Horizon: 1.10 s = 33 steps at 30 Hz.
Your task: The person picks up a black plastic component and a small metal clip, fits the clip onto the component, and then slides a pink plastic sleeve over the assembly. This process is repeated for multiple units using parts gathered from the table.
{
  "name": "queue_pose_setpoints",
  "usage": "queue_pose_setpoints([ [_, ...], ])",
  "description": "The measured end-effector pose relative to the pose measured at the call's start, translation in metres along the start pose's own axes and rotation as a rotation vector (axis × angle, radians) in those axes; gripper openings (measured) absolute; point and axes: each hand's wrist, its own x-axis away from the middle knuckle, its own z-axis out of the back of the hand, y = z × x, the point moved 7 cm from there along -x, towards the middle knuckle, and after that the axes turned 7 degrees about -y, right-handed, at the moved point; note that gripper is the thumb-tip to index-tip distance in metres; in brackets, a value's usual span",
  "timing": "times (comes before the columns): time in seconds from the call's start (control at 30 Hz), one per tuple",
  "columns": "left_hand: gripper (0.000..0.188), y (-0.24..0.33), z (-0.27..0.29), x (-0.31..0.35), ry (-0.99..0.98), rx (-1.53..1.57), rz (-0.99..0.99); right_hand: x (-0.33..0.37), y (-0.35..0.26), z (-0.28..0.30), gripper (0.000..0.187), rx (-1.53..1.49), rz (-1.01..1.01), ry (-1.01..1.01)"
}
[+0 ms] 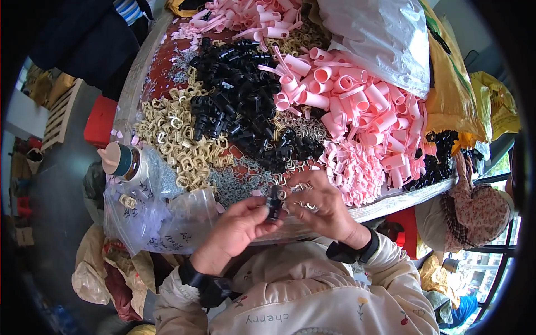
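Observation:
Over the near edge of the table, my left hand (234,228) pinches a small black plastic fitting (273,204) between thumb and fingers. Just to the right of it is my right hand (325,211), its fingers apart and slightly blurred; nothing shows in its grasp. Beyond both hands lies a heap of small grey metal pieces (237,187), with bent wire clips (298,166) beside it. A large pile of black plastic fittings (231,95) fills the middle of the table. Cream-coloured plastic rings (176,131) are heaped to its left.
Pink plastic tubes (365,106) and small pink pieces (354,173) are piled at the right, below a white sack (379,39). A lidded jar (124,161) and clear plastic bags (162,220) occupy the left corner. Another person (474,215) is at the right.

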Motion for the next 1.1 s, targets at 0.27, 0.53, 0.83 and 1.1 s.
queue_pose_setpoints([
  [0.27, 0.016, 0.023, 0.044, 0.007, 0.159, 0.210, -0.127, 0.011, 0.070, -0.012, 0.028, 0.844, -0.236, -0.344],
  [0.53, 0.015, 0.006, 0.027, -0.010, 0.027, 0.173, -0.091, 0.013, 0.081, 0.003, 0.022, 0.238, -0.272, -0.265],
  [0.83, 0.015, -0.013, 0.005, -0.039, 0.017, 0.008, -0.025, 0.045, 0.078, 0.028, 0.013, -0.376, -0.551, -0.158],
  [1.1, 0.022, -0.018, -0.076, -0.106, -0.139, -0.132, 0.108, 0.122, 0.077, 0.151, 0.010, -0.492, -0.553, 0.378],
])
